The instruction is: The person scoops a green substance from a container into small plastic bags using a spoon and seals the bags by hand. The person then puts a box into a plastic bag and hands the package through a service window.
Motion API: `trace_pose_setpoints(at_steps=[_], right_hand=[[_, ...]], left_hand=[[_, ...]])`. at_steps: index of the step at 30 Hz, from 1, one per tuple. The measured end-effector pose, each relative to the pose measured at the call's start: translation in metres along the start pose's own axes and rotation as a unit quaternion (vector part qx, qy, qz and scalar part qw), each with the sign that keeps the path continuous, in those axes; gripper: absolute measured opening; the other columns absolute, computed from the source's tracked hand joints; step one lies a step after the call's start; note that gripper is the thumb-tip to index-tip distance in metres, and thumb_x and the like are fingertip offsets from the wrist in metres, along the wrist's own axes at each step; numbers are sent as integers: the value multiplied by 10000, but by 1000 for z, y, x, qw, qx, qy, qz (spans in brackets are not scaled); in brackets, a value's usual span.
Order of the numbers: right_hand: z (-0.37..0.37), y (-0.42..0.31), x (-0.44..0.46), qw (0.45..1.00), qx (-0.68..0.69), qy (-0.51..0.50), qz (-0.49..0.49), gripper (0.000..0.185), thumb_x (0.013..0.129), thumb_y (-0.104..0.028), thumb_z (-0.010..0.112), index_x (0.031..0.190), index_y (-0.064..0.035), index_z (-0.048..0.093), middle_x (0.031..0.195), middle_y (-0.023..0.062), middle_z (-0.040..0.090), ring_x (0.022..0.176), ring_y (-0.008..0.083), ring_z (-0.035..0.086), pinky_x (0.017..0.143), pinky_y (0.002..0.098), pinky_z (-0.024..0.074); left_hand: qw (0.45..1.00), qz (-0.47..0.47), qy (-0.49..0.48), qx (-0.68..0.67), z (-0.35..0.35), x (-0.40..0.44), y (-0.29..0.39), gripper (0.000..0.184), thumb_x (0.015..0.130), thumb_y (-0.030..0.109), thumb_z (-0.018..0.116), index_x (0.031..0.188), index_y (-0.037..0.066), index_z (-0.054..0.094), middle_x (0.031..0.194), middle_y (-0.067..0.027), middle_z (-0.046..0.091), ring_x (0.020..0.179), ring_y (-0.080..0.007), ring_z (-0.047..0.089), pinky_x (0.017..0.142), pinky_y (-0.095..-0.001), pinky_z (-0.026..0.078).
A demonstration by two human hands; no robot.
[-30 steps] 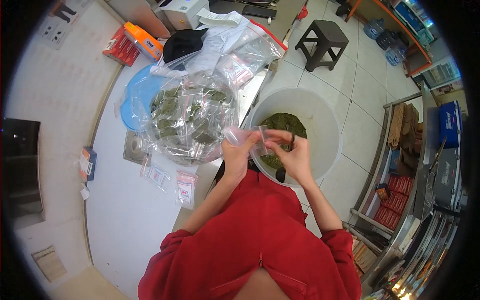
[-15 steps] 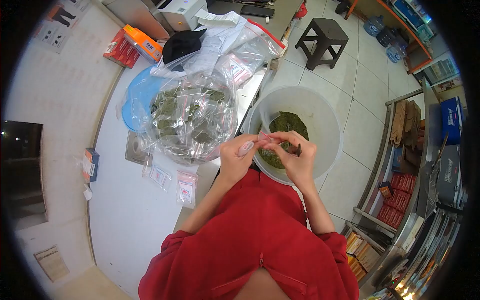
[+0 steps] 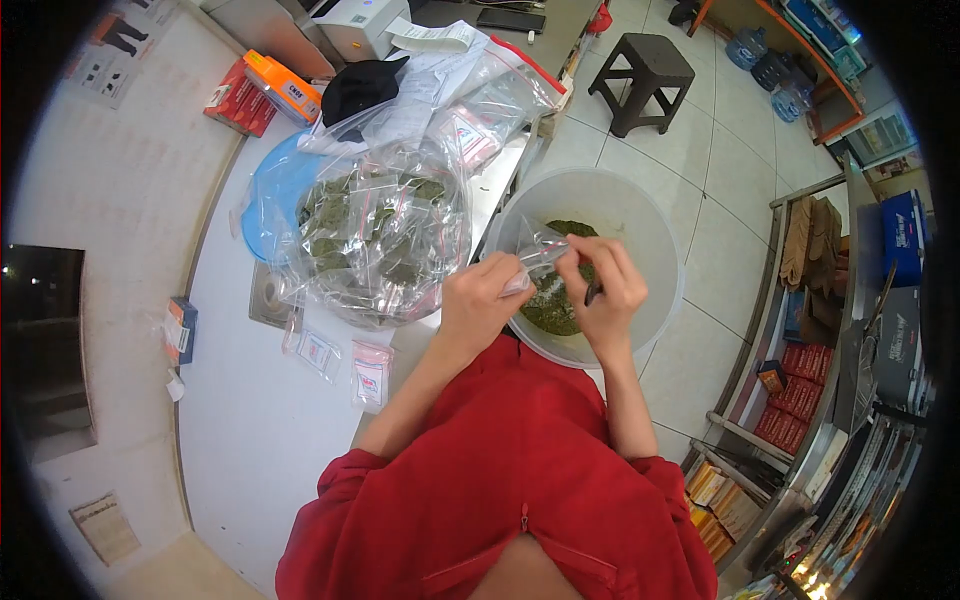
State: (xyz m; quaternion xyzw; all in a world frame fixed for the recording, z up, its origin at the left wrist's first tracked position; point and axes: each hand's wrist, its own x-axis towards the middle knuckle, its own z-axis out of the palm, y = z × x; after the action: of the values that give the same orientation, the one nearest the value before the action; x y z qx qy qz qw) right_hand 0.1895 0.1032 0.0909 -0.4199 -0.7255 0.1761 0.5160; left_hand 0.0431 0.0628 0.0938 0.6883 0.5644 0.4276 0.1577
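A small clear zip bag (image 3: 545, 254) is stretched between my two hands above the white bucket (image 3: 655, 225). My left hand (image 3: 482, 305) is closed on the bag's left end, and some whitish plastic shows by its fingers. My right hand (image 3: 612, 292) pinches the bag's other end. A dark, thin object (image 3: 593, 292) pokes out of the right palm; its kind is not clear. Green, crumbled dried leaf (image 3: 550, 312) lies at the bottom of the bucket. Left of my hands, a large clear plastic bag (image 3: 375, 300) holds several small bags filled with green material.
On the white counter (image 3: 260, 430) lie two packs of small bags (image 3: 371, 376) (image 3: 318, 352). A blue basin (image 3: 272, 185), a black cap (image 3: 362, 92), papers and a printer (image 3: 362, 25) stand farther back. Beyond the bucket is a dark stool (image 3: 645, 80); shelves (image 3: 800, 370) line the right.
My hands have moved apart, the right one to the right. The zip bag's strip, pinched small between the fingertips before, is now drawn out wide between them.
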Motion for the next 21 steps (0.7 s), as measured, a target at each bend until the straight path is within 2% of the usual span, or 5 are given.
trace_pose_setpoints(at_steps=[6,10,12,14,21], right_hand=[[16,-12,-7,982,-40,173,-66,194,653,53,709,828,-30,691,962,83,607,649,147,567,454,229,387],[0,-14,-2,962,170,19,213,189,713,30,671,898,-3,694,1071,78,624,663,110,568,445,181,333],[-10,-8,-8,983,111,-10,144,193,733,52,630,911,0,683,1047,88,647,695,126,607,465,198,396],[-14,-6,-16,996,88,-15,29,244,718,90,596,939,12,664,1024,111,659,750,170,649,528,224,477],[-30,6,-40,983,13,-157,-98,457,571,100,610,1014,-9,628,1130,110,610,804,211,660,575,269,541]], left_hand=[[990,-66,117,-52,14,6,9,135,757,103,649,746,22,541,658,-113,520,532,-288,522,478,-349,407],[993,63,100,-30,10,-4,-6,126,773,112,646,752,16,567,671,-83,564,464,-200,482,428,-288,354],[795,-361,-61,-485,-6,-2,-18,126,794,117,660,788,5,603,686,-48,598,427,-88,420,397,-222,285],[643,-426,-67,-633,-12,5,-30,145,822,145,656,840,4,629,695,-25,610,433,-11,368,391,-180,242],[966,-212,-106,-107,-35,25,-76,261,755,231,728,903,44,622,814,-67,665,720,-181,632,660,-300,490]])
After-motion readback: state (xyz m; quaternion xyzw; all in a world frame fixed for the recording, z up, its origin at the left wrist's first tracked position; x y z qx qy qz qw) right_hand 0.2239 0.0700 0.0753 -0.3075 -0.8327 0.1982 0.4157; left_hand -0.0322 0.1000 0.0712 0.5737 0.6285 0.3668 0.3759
